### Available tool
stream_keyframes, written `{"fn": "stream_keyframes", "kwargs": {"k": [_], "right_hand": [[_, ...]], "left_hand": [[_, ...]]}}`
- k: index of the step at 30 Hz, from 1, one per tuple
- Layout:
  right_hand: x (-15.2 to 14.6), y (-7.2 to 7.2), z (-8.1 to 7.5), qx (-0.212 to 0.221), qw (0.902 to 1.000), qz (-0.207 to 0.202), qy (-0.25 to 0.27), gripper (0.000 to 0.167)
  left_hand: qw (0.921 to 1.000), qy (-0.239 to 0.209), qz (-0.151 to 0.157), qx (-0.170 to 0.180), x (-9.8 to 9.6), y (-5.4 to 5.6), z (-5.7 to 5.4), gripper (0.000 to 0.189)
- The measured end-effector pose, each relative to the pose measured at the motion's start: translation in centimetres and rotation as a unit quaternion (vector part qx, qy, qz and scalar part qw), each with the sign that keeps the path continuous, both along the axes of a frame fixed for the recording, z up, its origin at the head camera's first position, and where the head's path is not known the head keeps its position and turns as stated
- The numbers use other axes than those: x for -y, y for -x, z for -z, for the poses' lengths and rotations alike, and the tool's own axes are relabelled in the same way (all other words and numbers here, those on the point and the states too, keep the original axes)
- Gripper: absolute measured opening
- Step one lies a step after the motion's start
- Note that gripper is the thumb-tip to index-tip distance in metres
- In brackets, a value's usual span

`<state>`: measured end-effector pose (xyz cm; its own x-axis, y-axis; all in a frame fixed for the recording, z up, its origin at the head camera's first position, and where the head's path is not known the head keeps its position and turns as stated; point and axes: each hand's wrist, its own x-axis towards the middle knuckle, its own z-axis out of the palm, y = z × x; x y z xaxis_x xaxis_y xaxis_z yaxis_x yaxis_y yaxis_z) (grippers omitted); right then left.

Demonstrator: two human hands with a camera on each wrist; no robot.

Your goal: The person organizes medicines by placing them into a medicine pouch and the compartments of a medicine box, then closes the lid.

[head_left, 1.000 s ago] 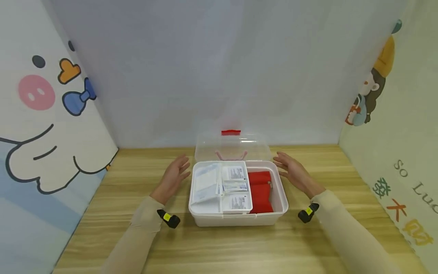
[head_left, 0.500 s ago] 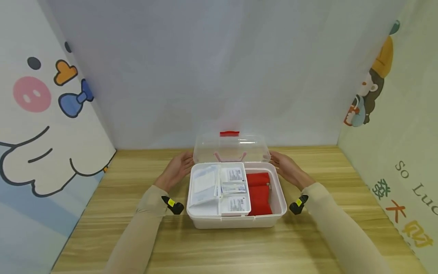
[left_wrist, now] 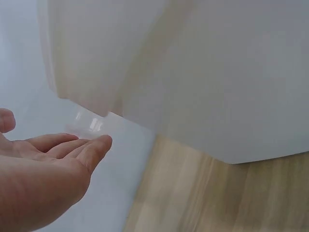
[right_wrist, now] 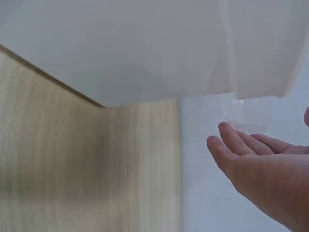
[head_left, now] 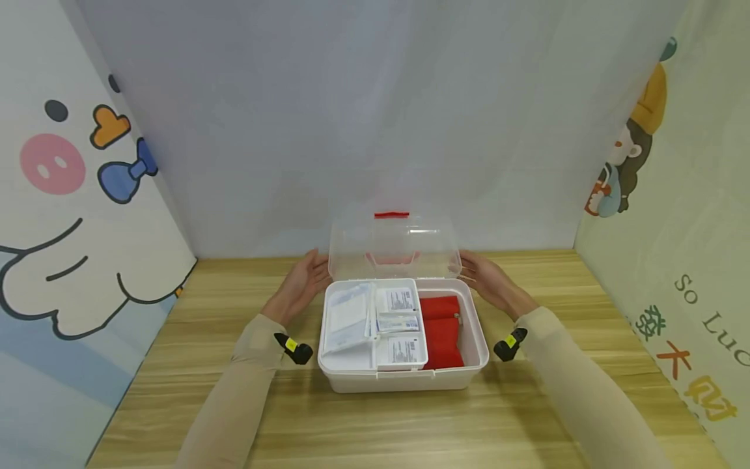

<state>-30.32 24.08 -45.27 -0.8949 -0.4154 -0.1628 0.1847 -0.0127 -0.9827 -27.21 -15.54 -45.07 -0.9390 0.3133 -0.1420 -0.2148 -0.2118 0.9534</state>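
A white box [head_left: 404, 381] stands on the wooden table with its clear lid [head_left: 392, 241] tilted up at the back. A red latch [head_left: 391, 215] tops the lid. My left hand [head_left: 300, 286] is at the lid's left side, its fingertips partly behind it. At the right side, my right hand [head_left: 489, 280] reaches behind the lid likewise. In both wrist views the fingers are nearly straight against the clear plastic. Inside the box, a white tray [head_left: 351, 360] holds white packets [head_left: 348, 316] and labelled sachets [head_left: 402, 350]. Beside the tray lies a red pouch [head_left: 442, 342].
The wooden table [head_left: 375, 430] runs back to a pale wall [head_left: 375, 117]. Cartoon-printed panels [head_left: 53, 228] border the left, and another printed panel [head_left: 674, 228] borders the right. A black wrist camera [head_left: 294, 348] sits on my left wrist, another camera [head_left: 510, 344] on my right.
Both hands have moved inward from beside the box to the lid's rear sides. The lid has swung up a little, its red latch now higher. The box contents look the same.
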Motion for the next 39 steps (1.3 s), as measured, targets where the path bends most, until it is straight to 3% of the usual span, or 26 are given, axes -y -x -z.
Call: {"fn": "stream_keyframes", "kwargs": {"k": [9,18,27,39], "right_hand": [[0.0,-0.2,-1.9,-0.013,0.9997,-0.009,0.018,0.062],[0.1,-1.2,-3.9,-0.055,0.9983,-0.005,-0.018,0.066],[0.1,-3.1,-5.6,-0.103,0.9937,0.002,-0.043,0.066],[0.5,-5.9,-8.3,-0.142,0.9864,0.036,-0.075,0.07]], "left_hand": [[0.9995,0.007,-0.014,-0.028,-0.3,-0.3,-1.5,0.07],[0.9974,0.039,-0.023,-0.056,-0.7,-1.3,-3.5,0.068],[0.9926,0.08,-0.055,-0.072,-1.7,-2.6,-6.0,0.067],[0.9787,0.158,-0.075,-0.107,-2.5,-5.0,-8.3,0.075]]}}
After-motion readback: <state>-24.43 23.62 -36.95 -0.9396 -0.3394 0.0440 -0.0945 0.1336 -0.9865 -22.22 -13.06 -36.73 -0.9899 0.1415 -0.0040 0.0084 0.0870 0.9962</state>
